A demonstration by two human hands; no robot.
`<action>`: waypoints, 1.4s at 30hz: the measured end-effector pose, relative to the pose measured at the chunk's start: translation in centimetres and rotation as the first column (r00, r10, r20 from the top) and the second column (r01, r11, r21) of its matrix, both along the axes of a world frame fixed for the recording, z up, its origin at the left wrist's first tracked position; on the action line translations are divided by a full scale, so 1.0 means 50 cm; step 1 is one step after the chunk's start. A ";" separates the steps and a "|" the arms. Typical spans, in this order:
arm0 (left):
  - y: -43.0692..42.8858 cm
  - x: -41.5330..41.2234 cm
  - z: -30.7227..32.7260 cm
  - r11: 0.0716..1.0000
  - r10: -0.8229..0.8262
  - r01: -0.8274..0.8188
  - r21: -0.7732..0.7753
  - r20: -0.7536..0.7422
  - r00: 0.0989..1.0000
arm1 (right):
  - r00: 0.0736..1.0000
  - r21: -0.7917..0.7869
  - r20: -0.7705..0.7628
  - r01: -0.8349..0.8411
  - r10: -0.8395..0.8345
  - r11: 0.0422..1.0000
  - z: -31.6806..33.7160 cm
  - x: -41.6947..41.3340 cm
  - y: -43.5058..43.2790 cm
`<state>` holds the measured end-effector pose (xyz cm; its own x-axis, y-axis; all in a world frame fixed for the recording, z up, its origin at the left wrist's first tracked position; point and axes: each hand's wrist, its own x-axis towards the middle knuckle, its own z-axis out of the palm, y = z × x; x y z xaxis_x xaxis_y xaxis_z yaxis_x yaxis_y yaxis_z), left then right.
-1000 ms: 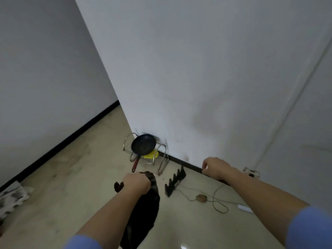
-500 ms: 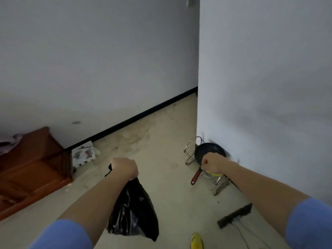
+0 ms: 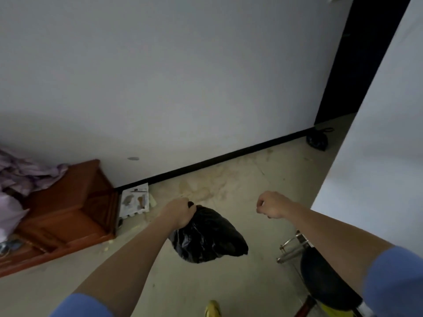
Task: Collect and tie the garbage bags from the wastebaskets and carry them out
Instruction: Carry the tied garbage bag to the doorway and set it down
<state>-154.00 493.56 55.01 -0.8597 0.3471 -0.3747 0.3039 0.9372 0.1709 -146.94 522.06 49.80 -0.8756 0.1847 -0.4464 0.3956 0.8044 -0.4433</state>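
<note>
I'd swung round left, so the doorway (image 3: 357,53) showed up ahead. My left hand (image 3: 180,212) gripped the black garbage bag (image 3: 208,236) by its neck, dangling over the floor (image 3: 240,179); right hand (image 3: 271,205) was clenched, empty. Carrying-out leg, I reckon.

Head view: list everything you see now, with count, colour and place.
garbage bag: one, black, hanging from the left hand
second bag: one, black, on the floor by the far doorway
cabinet: one, reddish-brown wood, left, against the wall
cloth: one heap, purple, on the cabinet
tray: one, white, propped beside the cabinet
wire rack: one, silver, lower right
pan: one, black, beside the wire rack
left hand: one, gripping the garbage bag's neck
right hand: one, curled, holding nothing
</note>
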 end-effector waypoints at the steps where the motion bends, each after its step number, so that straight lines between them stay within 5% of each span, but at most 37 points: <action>1: 0.020 -0.054 -0.008 1.000 -0.003 0.003 0.025 0.009 1.000 | 1.000 0.008 -0.002 0.007 -0.006 1.000 -0.006 -0.051 0.017; 6: 0.140 -0.343 -0.052 0.995 -0.005 -0.006 0.100 0.110 0.994 | 0.993 0.025 0.016 0.115 -0.115 0.993 -0.036 -0.284 0.129; 12: 0.313 -0.642 -0.022 0.993 -0.115 0.119 0.003 0.286 0.951 | 0.968 0.077 -0.014 0.249 -0.249 0.965 -0.015 -0.488 0.303; 22: 0.754 -0.996 -0.059 0.921 -0.378 0.378 -0.097 0.021 0.926 | 0.886 0.015 0.053 0.461 -0.461 0.887 -0.080 -0.746 0.700; 34: 1.300 -1.351 -0.040 0.872 -0.473 0.474 -0.121 0.037 0.880 | 0.811 -0.046 0.037 0.586 -0.584 0.809 -0.041 -1.057 1.226; 42: 1.677 -1.588 -0.144 0.811 -0.548 0.576 -0.099 0.216 0.808 | 0.694 -0.036 0.167 0.714 -0.700 0.699 -0.139 -1.227 1.530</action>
<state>-233.38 577.40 47.82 -0.4492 0.6760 -0.5841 0.7651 0.6287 0.1392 -208.28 598.56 42.84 -0.4351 0.6777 -0.5928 0.8895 0.2217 -0.3995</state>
